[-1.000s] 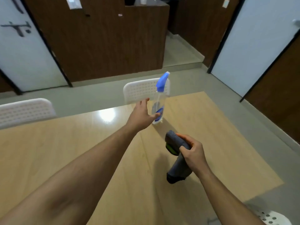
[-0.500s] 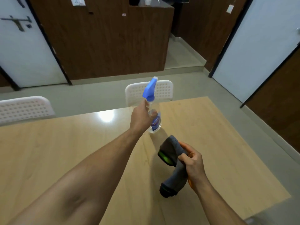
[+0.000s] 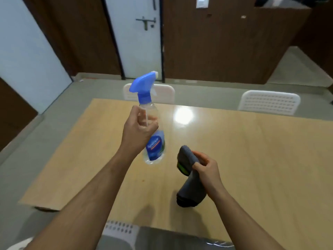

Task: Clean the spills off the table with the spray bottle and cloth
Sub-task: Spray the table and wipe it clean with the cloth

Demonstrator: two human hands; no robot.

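The left hand was wrapped around the upper body of the spray bottle, fingers curled on the clear plastic just under the blue trigger head, and the bottle hung in the air, tilted, clear of the surface. No finger sat on the trigger, so as far as could be judged the bottle was only being carried, not fired. At about four o'clock from the bottle, and apart from it, the right hand was clamped on the cloth, a grey bundle with a strip of green at its fold; thumb and fingers pinched its upper part while the loose end drooped toward the wood. Whether that lower end touched the surface could not be told.

As for progress, both tools were in hand and little else showed as done. No wet patch or spray mist was visible on the wood. A small dark speck lay at about seven o'clock from the bottle, possibly a spill, though it was too small to be sure; a bright ceiling-light reflection sat at two o'clock. Spraying and wiping both appeared to remain ahead. White perforated chairs stood along the far edge at twelve and one o'clock.
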